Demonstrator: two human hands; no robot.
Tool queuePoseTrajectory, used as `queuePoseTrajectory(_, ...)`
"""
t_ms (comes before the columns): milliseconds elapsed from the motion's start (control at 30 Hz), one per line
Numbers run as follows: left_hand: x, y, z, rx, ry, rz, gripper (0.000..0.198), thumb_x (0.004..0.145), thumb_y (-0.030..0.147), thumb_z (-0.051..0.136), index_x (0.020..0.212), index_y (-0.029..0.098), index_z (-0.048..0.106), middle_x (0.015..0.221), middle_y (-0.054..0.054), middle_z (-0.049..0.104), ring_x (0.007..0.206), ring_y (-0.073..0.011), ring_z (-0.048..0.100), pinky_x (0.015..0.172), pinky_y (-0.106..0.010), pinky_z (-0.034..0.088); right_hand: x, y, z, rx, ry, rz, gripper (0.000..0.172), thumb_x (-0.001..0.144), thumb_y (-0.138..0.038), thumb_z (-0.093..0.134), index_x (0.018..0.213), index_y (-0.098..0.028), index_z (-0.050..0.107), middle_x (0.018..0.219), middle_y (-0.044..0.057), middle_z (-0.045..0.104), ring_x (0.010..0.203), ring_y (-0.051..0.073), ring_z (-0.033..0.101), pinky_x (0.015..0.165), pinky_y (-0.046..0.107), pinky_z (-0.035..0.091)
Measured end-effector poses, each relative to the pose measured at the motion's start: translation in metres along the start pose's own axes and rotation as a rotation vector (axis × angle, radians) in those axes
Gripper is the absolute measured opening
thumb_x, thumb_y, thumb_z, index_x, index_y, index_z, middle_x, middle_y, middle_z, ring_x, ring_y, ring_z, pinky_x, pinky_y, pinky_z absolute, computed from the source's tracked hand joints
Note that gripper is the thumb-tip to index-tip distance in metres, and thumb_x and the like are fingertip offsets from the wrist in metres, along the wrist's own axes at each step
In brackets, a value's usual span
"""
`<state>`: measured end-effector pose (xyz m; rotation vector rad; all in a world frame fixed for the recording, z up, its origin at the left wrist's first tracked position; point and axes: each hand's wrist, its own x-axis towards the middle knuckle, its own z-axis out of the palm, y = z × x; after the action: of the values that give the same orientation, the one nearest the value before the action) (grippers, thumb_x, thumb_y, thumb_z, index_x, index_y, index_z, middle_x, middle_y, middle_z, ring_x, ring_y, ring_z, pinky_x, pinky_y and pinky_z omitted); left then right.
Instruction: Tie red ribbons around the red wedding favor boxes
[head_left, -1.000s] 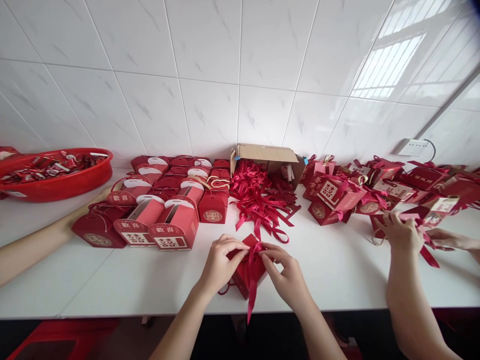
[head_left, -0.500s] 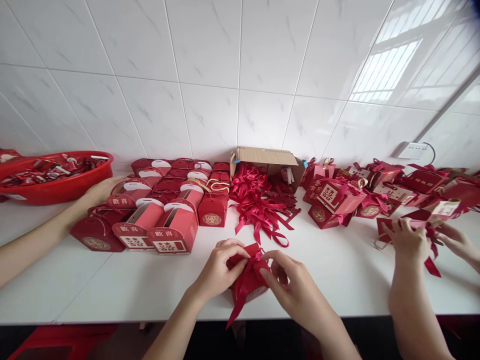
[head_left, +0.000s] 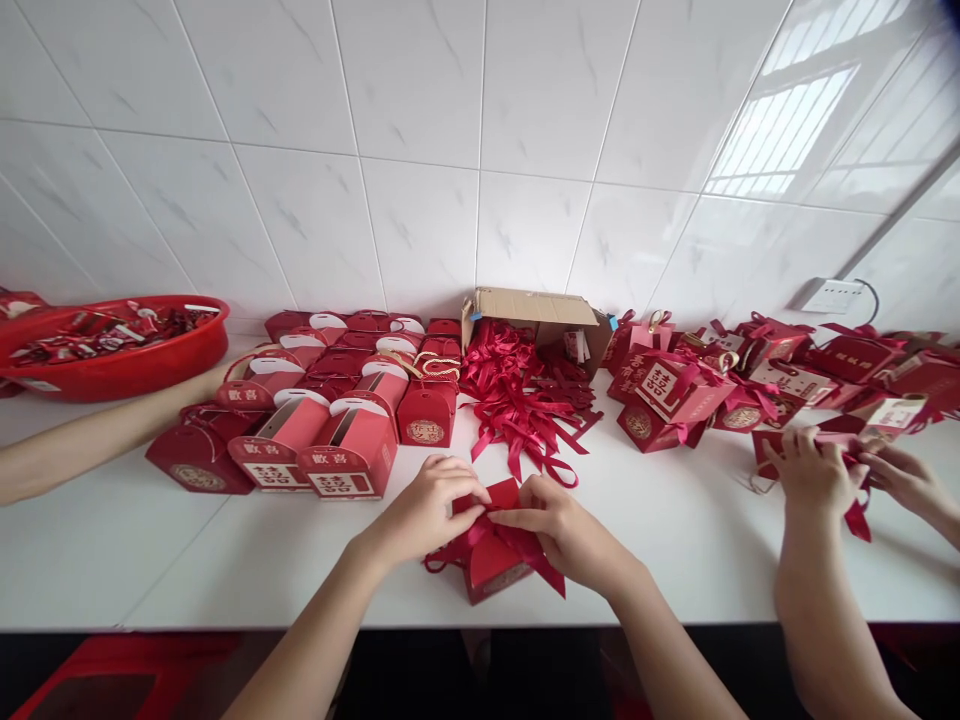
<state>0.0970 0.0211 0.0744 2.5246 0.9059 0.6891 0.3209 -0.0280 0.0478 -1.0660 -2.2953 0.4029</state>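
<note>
A small red gift box (head_left: pixel 495 572) sits near the table's front edge, with a dark red satin ribbon (head_left: pixel 541 562) at its top. My left hand (head_left: pixel 439 510) pinches the ribbon from the left side, thumb and fingers together. From the right, my right hand (head_left: pixel 562 522) pinches the ribbon too, its index finger pointing in at the knot. Ribbon ends hang to both sides of the box. The exact spot where the fingertips grip is partly hidden.
Several red gift boxes (head_left: pixel 349 455) stand in rows at left, beside a red basin (head_left: pixel 180 350) of wrapped items. Behind my hands, loose ribbons (head_left: pixel 529 430) spill from a cardboard box (head_left: pixel 540 305). Beribboned boxes (head_left: pixel 675 395) pile up at right, where another person's hands (head_left: pixel 817 475) hold a box.
My right hand has moved left, closer to my left hand over the knot. One ribbon end that hung down in front now lies to the right. The left person's arm has shifted slightly.
</note>
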Motion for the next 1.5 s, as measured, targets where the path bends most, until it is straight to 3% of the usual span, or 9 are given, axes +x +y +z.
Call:
queuePoseTrajectory(200,0.009,0.005,-0.007,0.077,-0.054,0.031,0.016,0.083,0.013,0.058,0.085,0.024,0.070,0.083,0.001,0.070,0.091,-0.0193,0.061,0.095,-0.037,0.038,-0.001,0.004,0.006,0.011,-0.015,-0.021,0.034,0.092,-0.014,0.054,0.117,-0.031,0.070,0.086,0.005,0.048,0.078,0.017,0.050,0.068,0.029,0.050)
queuePoseTrajectory(400,0.011,0.010,-0.006,-0.026,-0.146,-0.006,0.009,0.084,0.015,0.057,0.079,0.022,0.060,0.083,0.000,0.064,0.091,-0.0186,0.057,0.094,-0.033,0.042,0.000,0.005,0.009,0.052,0.040,-0.063,0.037,0.093,-0.011,0.051,0.112,-0.034,0.072,0.085,0.003,0.042,0.076,0.016,0.047,0.065,0.028,0.048)
queuePoseTrajectory(500,0.009,0.008,-0.007,-0.082,-0.213,-0.044,0.006,0.085,0.018,0.057,0.080,0.023,0.057,0.097,-0.003,0.062,0.105,-0.0217,0.054,0.094,-0.034,0.044,0.002,0.005,0.010,0.056,0.039,-0.060,0.038,0.092,-0.009,0.052,0.110,-0.035,0.073,0.084,0.002,0.040,0.076,0.016,0.045,0.063,0.028,0.046)
queuePoseTrajectory(633,0.008,0.004,-0.007,-0.133,-0.330,-0.101,0.003,0.086,0.021,0.055,0.083,0.023,0.054,0.129,-0.007,0.051,0.128,-0.0272,0.042,0.098,-0.040,0.043,0.004,0.003,0.011,0.107,0.046,-0.073,0.037,0.089,-0.006,0.055,0.104,-0.033,0.076,0.085,0.003,0.041,0.078,0.017,0.046,0.064,0.028,0.047)
queuePoseTrajectory(767,0.010,0.002,-0.005,-0.220,-0.447,-0.096,0.009,0.081,0.015,0.055,0.080,0.022,0.049,0.145,-0.007,0.039,0.135,-0.0274,0.037,0.096,-0.037,0.046,0.004,0.001,0.011,0.148,0.050,-0.109,0.039,0.088,-0.003,0.054,0.097,-0.032,0.078,0.086,0.004,0.043,0.082,0.017,0.047,0.066,0.028,0.048)
queuePoseTrajectory(933,0.013,0.001,-0.002,-0.214,-0.409,-0.046,0.018,0.071,0.008,0.058,0.073,0.022,0.046,0.137,-0.009,0.048,0.138,-0.0279,0.033,0.102,-0.040,0.042,0.004,0.002,0.012,0.151,0.046,-0.091,0.038,0.090,-0.005,0.053,0.095,-0.032,0.078,0.087,0.003,0.043,0.084,0.017,0.048,0.069,0.029,0.049)
queuePoseTrajectory(1267,0.015,-0.004,-0.005,-0.167,-0.401,-0.044,0.012,0.069,0.012,0.066,0.074,0.021,0.059,0.149,-0.005,0.042,0.144,-0.0342,0.021,0.112,-0.052,0.029,0.001,0.005,0.015,0.195,0.064,-0.091,0.037,0.090,-0.005,0.051,0.096,-0.029,0.078,0.085,0.003,0.040,0.080,0.016,0.048,0.063,0.026,0.050)
queuePoseTrajectory(1500,0.016,-0.005,-0.006,-0.364,-0.471,-0.026,0.007,0.082,0.021,0.061,0.088,0.022,0.065,0.152,-0.005,0.040,0.148,-0.0285,0.013,0.117,-0.047,0.022,0.002,0.005,0.014,0.230,0.076,-0.101,0.039,0.087,-0.001,0.052,0.094,-0.029,0.078,0.090,0.004,0.044,0.084,0.016,0.050,0.070,0.029,0.051)
